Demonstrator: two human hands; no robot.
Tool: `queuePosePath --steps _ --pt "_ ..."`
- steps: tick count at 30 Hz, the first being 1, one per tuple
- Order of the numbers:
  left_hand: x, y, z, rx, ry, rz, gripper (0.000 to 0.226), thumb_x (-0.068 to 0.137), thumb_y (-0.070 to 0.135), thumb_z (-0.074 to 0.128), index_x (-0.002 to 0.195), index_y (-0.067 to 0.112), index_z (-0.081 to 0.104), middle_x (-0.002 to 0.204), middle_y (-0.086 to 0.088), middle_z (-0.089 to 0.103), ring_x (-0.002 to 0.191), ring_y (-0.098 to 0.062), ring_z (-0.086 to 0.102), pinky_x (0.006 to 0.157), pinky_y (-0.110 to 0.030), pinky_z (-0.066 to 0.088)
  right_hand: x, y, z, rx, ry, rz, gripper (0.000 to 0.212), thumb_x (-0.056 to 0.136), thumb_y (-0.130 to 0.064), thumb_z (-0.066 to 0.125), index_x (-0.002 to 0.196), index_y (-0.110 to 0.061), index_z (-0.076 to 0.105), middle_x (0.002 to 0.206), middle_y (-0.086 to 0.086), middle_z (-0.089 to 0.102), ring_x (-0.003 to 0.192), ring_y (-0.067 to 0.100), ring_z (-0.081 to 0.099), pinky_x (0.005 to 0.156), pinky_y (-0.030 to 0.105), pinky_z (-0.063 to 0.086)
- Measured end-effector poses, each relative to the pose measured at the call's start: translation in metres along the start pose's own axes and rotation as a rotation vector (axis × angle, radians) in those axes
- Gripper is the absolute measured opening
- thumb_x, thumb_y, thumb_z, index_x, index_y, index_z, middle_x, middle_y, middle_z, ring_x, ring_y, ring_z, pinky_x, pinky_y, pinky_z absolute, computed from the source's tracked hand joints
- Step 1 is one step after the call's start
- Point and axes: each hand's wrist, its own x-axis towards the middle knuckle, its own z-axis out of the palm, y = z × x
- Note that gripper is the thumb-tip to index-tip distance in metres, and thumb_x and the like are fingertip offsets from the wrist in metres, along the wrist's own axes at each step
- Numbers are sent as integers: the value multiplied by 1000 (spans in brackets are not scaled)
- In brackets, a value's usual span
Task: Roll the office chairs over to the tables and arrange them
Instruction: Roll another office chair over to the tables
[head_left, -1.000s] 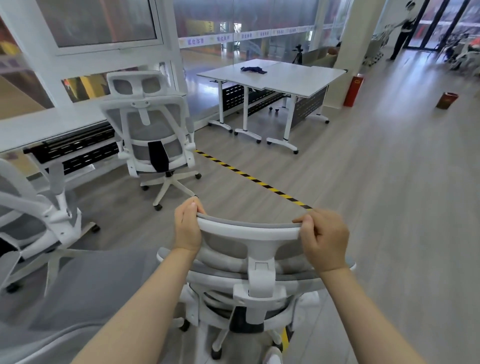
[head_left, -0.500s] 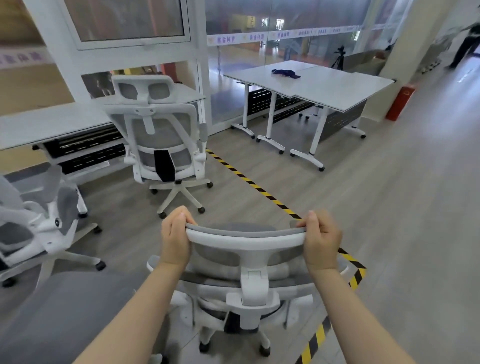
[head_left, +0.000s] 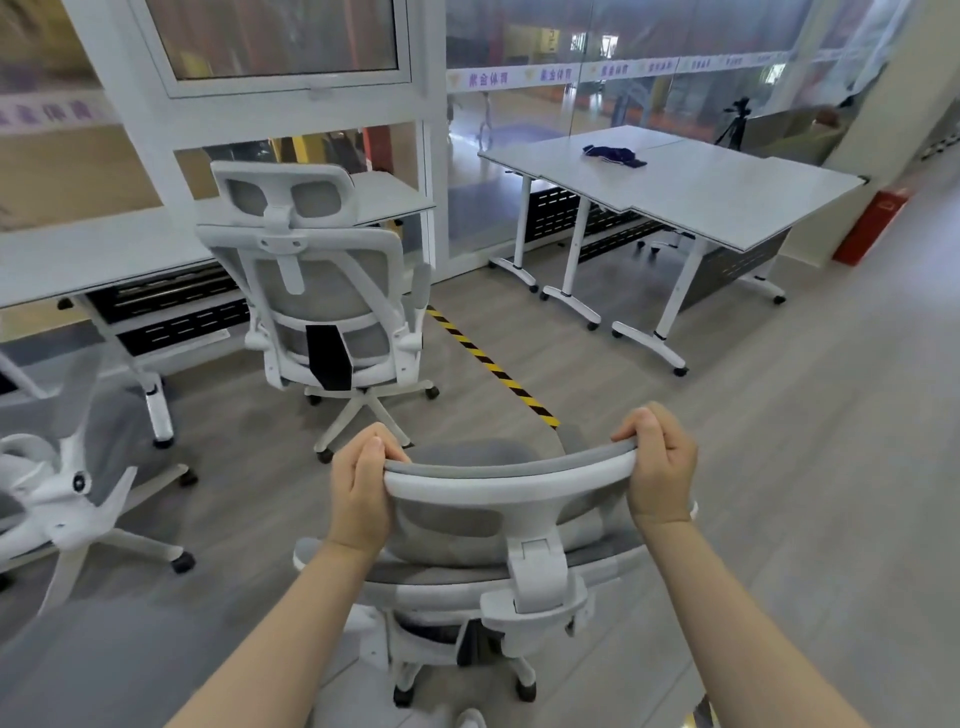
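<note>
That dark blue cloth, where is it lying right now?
In the head view the dark blue cloth lies at upper right, on top of the white tables by the glass wall, well beyond the held chair.

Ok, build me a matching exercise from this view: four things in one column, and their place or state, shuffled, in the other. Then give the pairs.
Things:
1. dark blue cloth
2. held chair's headrest
3. striped tape
4. red box

Places or states:
A. stuck along the floor
B. lying on the far table
C. on the floor by the pillar
D. gripped at both ends, by the left hand and the right hand

Pairs: 1-B, 2-D, 3-A, 4-C
</note>
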Motion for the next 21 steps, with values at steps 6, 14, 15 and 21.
queuePosePath --steps 6,14,15,21 --pt "54 -28 24 38 48 5 38 85 22 35 55 2 46 54 -6 46 52 -14 41 51 -25 35 76 30 25 21 -92 26 29 84 -4 43 56 -5 49 62 12 48 64 22 44 61 28 36" --pt "108 -52 56 75 122 10 42 86 28 34 55 2 46 54 -4 46 52 -14 40 51 -26 35 160 64 53 135 -163 166 23 80 -10 47 57 -11 51 67 4 50 70 18 45 66 26 37" --pt "113 -55 59 81 134 9 42 85 27 34 54 1 45 53 -3 46 52 -14 40 51 -26 35 168 68 55 131 -168 174 21 79 -10 46 59 -7 50 68 7 49 71 18 44 66 28 36" --pt "134 -61 78 98 231 31 42 85 27 33 54 1 47 53 -6 46 52 -13 40 51 -24 33 207 92 65 96 -268 169 27 81 -13 41 62 5 51 69 19 48 70 21 44 65 30 35"
